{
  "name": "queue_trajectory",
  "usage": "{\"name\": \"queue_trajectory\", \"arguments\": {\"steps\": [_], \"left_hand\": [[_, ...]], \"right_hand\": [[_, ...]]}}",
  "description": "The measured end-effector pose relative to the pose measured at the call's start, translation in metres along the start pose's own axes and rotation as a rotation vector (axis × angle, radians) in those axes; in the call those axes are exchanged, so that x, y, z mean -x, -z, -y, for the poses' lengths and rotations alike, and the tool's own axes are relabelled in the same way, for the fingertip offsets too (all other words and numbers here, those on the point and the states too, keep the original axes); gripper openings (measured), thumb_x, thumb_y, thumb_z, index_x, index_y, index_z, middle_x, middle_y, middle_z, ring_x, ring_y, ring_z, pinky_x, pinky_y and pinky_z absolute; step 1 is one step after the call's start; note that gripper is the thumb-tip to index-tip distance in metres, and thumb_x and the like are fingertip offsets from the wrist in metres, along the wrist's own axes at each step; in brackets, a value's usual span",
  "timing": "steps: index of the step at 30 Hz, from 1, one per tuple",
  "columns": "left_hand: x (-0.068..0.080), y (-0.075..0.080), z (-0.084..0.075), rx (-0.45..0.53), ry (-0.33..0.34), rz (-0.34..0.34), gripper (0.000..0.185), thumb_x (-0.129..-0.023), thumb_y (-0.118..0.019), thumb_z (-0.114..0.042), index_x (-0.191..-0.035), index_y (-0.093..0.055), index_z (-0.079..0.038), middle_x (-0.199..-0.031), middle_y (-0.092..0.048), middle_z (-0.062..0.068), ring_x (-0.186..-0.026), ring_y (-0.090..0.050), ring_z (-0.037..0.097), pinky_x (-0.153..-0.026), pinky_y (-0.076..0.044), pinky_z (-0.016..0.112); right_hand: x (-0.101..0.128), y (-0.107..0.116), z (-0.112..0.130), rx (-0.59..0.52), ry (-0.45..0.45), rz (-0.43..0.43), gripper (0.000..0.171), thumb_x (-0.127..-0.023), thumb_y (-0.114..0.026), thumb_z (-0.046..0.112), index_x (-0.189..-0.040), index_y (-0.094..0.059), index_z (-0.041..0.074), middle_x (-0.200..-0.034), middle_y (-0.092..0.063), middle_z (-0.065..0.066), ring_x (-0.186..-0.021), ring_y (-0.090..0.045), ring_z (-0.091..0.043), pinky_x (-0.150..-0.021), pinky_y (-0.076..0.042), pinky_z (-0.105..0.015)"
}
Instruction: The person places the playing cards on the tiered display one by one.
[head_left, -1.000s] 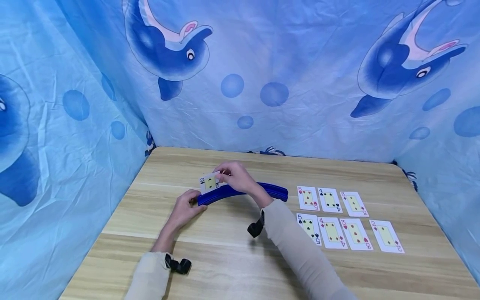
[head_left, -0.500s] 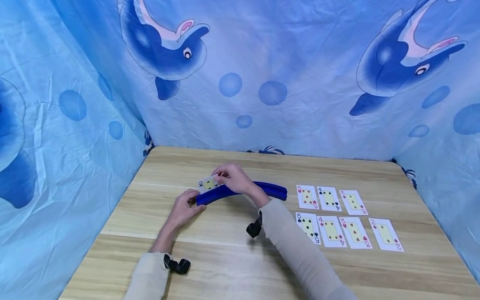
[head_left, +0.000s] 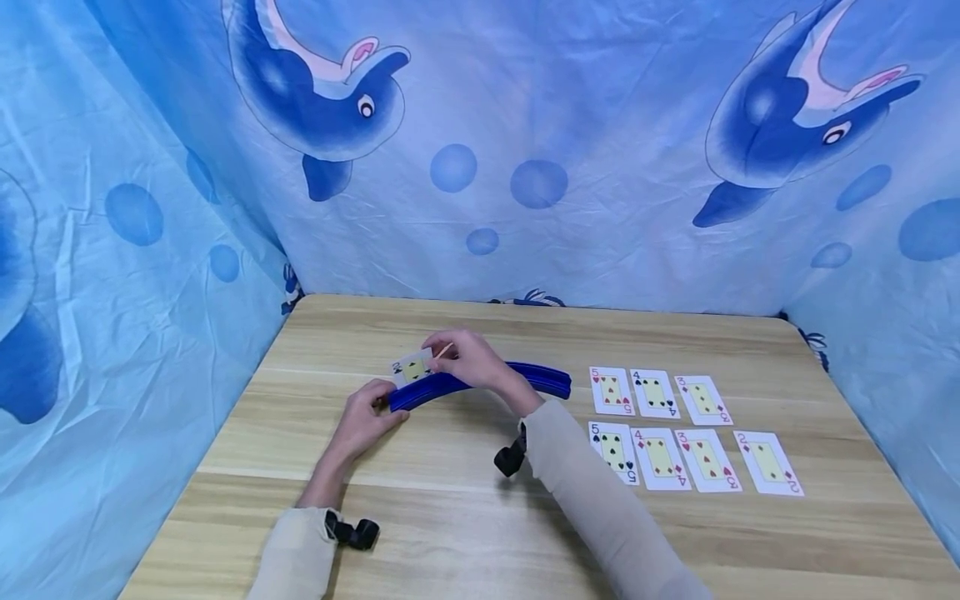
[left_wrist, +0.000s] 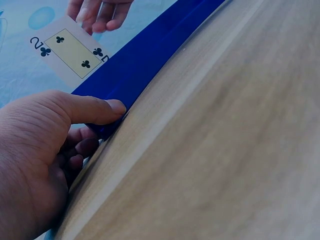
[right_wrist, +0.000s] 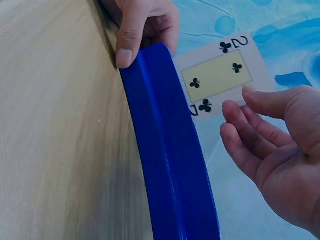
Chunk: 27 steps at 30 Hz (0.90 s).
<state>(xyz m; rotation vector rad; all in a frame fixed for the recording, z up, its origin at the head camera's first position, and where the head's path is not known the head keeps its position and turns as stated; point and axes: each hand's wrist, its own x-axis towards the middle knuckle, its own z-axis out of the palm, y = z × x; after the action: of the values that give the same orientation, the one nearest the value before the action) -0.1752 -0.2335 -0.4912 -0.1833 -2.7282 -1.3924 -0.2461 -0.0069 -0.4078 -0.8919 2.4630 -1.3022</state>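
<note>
A blue curved card holder (head_left: 540, 379) lies on the table. My left hand (head_left: 365, 419) grips its left end, with the thumb (left_wrist: 107, 111) on the front face and the fingers curled behind. The two of clubs (right_wrist: 220, 75) stands in the holder near that end, its lower edge hidden by the blue front. My right hand (head_left: 468, 358) is beside the card's right edge. In the right wrist view its thumb and fingertips are parted, with the thumb tip overlapping the card's edge; whether it touches the card I cannot tell.
Face-up playing cards lie in two rows to the right, among them the five of hearts (head_left: 611, 392), four of spades (head_left: 655, 394), three of diamonds (head_left: 702, 401) and two of diamonds (head_left: 770, 463). Blue dolphin-print cloth (head_left: 510, 233) walls off the wooden table (head_left: 450, 533).
The two of clubs has sunk slightly lower into the holder. A gap has appeared between my right thumb and fingers. My left hand keeps its grip; the head view has shifted slightly.
</note>
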Motion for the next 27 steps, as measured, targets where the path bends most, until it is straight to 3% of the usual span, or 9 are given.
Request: {"name": "queue_trajectory", "arguments": {"steps": [10, 19, 27], "left_hand": [[0.000, 0.000, 0.000, -0.017, 0.025, 0.015, 0.037, -0.082, -0.079, -0.008, -0.116, -0.068, 0.002, -0.125, -0.066, 0.019, -0.112, -0.061, 0.031, -0.092, -0.047, 0.031], [0.000, 0.000, 0.001, -0.038, 0.009, 0.010, 0.036, -0.082, -0.079, -0.008, -0.115, -0.068, 0.002, -0.122, -0.067, 0.018, -0.107, -0.061, 0.028, -0.089, -0.046, 0.029], [0.000, -0.002, 0.002, -0.041, -0.001, -0.002, 0.035, -0.082, -0.080, -0.007, -0.113, -0.069, 0.003, -0.121, -0.067, 0.019, -0.106, -0.061, 0.028, -0.088, -0.046, 0.026]], "right_hand": [[0.028, 0.027, -0.006, -0.026, -0.024, -0.032, 0.036, -0.095, -0.068, 0.012, -0.131, -0.062, 0.008, -0.126, -0.067, -0.019, -0.103, -0.067, -0.026, -0.089, -0.056, -0.036], [0.060, 0.055, -0.017, -0.014, 0.001, -0.107, 0.033, -0.094, -0.069, 0.011, -0.126, -0.065, 0.004, -0.120, -0.069, -0.022, -0.099, -0.070, -0.028, -0.088, -0.057, -0.038], [0.099, 0.077, -0.031, 0.023, -0.036, -0.207, 0.030, -0.094, -0.069, 0.013, -0.123, -0.067, 0.008, -0.117, -0.071, -0.015, -0.098, -0.071, -0.025, -0.088, -0.057, -0.041]]}}
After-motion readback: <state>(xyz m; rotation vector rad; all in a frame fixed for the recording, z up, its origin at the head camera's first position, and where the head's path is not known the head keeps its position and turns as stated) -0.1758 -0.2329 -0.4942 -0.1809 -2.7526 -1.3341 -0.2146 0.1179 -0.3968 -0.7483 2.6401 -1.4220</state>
